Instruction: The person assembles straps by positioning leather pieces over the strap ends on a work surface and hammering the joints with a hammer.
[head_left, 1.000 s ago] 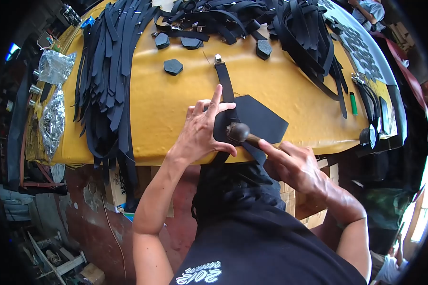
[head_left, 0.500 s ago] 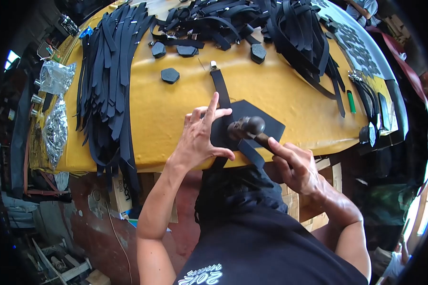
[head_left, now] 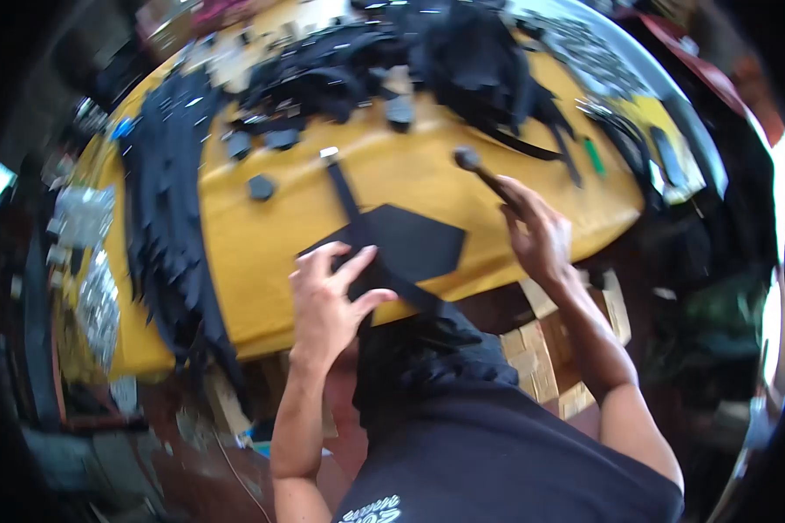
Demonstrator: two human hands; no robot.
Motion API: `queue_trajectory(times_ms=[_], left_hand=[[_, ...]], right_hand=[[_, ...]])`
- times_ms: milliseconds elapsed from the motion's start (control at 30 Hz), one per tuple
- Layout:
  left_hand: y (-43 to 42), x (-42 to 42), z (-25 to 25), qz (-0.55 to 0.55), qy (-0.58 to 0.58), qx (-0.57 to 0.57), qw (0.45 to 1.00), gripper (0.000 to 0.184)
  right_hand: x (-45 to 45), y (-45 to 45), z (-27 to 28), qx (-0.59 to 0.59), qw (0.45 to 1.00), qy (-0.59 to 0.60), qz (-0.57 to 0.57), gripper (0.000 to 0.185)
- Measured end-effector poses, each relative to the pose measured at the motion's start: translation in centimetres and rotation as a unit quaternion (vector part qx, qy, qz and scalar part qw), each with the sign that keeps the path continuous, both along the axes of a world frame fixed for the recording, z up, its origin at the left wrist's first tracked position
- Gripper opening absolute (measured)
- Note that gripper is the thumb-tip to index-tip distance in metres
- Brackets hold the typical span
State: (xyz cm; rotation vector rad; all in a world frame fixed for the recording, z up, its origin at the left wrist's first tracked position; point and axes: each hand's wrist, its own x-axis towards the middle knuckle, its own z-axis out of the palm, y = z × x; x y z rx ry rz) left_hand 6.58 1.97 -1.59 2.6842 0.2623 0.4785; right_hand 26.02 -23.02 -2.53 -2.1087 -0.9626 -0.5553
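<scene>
My right hand (head_left: 541, 235) is closed round the handle of a hammer (head_left: 467, 159), its round dark head raised to the right of a flat black angular pad (head_left: 423, 244). Fingers spread, my left hand (head_left: 327, 296) lies at the pad's left side, by a black strap (head_left: 342, 187). A metal clip (head_left: 329, 153) ends the strap at its far end. The strap runs over the pad toward the table's near edge. Motion blur hides whether my left fingertips press on it.
Many black straps (head_left: 170, 209) hang over the yellow table (head_left: 253, 253) on the left; more black straps (head_left: 471, 61) are heaped at the back. Small dark blocks (head_left: 261, 186) stand beyond the pad. Bagged metal parts (head_left: 98, 305) lie at the left edge, a green marker (head_left: 594, 157) at right.
The hammer has lifted off the pad and swung away to the right with my right hand. My left hand has shifted a little toward me. The whole view has turned and is blurred.
</scene>
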Motion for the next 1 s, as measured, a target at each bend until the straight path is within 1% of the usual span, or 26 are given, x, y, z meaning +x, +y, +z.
queue_trajectory(times_ms=[33, 67, 100, 133, 167, 200, 233, 333, 433, 500, 533, 633, 733, 833, 867, 900, 933, 967, 1000], left_hand=[[-0.7, 0.2, -0.1, 0.020, -0.024, 0.024, 0.999, 0.062], [-1.1, 0.4, -0.3, 0.031, -0.027, 0.010, 0.999, 0.062], [-1.1, 0.7, -0.9, 0.031, -0.046, 0.012, 0.998, 0.062], [-0.2, 0.6, -3.3, 0.043, -0.097, -0.042, 0.993, 0.073], [-0.3, 0.5, -2.9, 0.056, -0.072, -0.021, 0.996, 0.073], [0.2, 0.3, -2.7, 0.050, -0.037, -0.004, 0.998, 0.072], [0.4, 0.1, -2.6, 0.049, -0.018, 0.009, 0.999, 0.063], [-0.2, 0.1, -1.7, 0.079, 0.023, 0.006, 0.997, 0.061], [-1.6, 0.5, -0.6, 0.135, 0.051, -0.058, 0.988, 0.052], [-0.6, 0.2, -1.7, 0.117, 0.012, -0.156, 0.981, 0.048], [-0.1, 0.0, -2.2, 0.109, -0.008, -0.203, 0.973, 0.046], [-1.6, -0.3, -1.3, 0.051, -0.047, -0.319, 0.945, 0.037], [-0.6, -1.8, -0.5, 0.020, -0.007, -0.347, 0.938, 0.027], [-1.7, -2.6, 1.4, -0.031, -0.028, -0.348, 0.937, 0.029], [-2.1, -2.9, 2.0, -0.043, -0.044, -0.353, 0.933, 0.031], [-3.3, -2.9, 3.3, -0.056, -0.055, -0.351, 0.933, 0.033], [-4.4, -2.9, 4.4, -0.072, -0.067, -0.341, 0.935, 0.034], [-5.3, -2.8, 5.5, -0.088, -0.079, -0.331, 0.936, 0.036], [-6.1, -2.7, 6.2, -0.106, -0.091, -0.322, 0.936, 0.037]], right_hand=[[0.4, -0.4, -0.7, 0.012, 0.999, 0.047, -0.006, 0.043], [0.6, -0.1, -1.2, -0.001, 0.999, 0.020, -0.034, 0.048], [0.5, 0.2, -1.5, 0.021, 0.999, 0.037, -0.034, 0.049], [-0.6, 0.7, -2.7, -0.010, 0.996, -0.034, -0.076, 0.046], [-1.1, 1.6, -3.2, 0.015, 0.995, -0.050, -0.085, 0.038], [-2.2, 2.6, -3.7, 0.058, 0.992, -0.034, -0.108, 0.033], [-2.8, 3.1, -3.8, 0.070, 0.989, -0.013, -0.127, 0.032], [-3.3, 3.3, -3.4, 0.090, 0.986, 0.043, -0.133, 0.030], [-3.2, 3.5, -3.5, 0.075, 0.986, 0.047, -0.138, 0.029], [-3.1, 3.8, -3.6, 0.085, 0.986, 0.046, -0.139, 0.029], [-3.1, 3.9, -3.6, 0.105, 0.983, 0.042, -0.143, 0.030], [-3.3, 4.0, -3.4, 0.177, 0.973, 0.035, -0.146, 0.032], [-3.5, 3.0, -3.1, 0.303, 0.943, -0.035, -0.132, 0.028], [-5.8, 1.7, -2.8, 0.354, 0.933, -0.005, -0.062, 0.025], [-7.0, 1.3, -2.2, 0.367, 0.930, 0.013, 0.009, 0.021], [-8.5, 1.0, -1.8, 0.345, 0.931, 0.076, 0.094, 0.017], [-9.9, 0.5, -1.2, 0.316, 0.914, 0.166, 0.195, 0.017], [-11.0, 0.2, -0.5, 0.280, 0.900, 0.200, 0.266, 0.022], [-11.7, 0.0, 0.6, 0.277, 0.886, 0.205, 0.310, 0.028]])
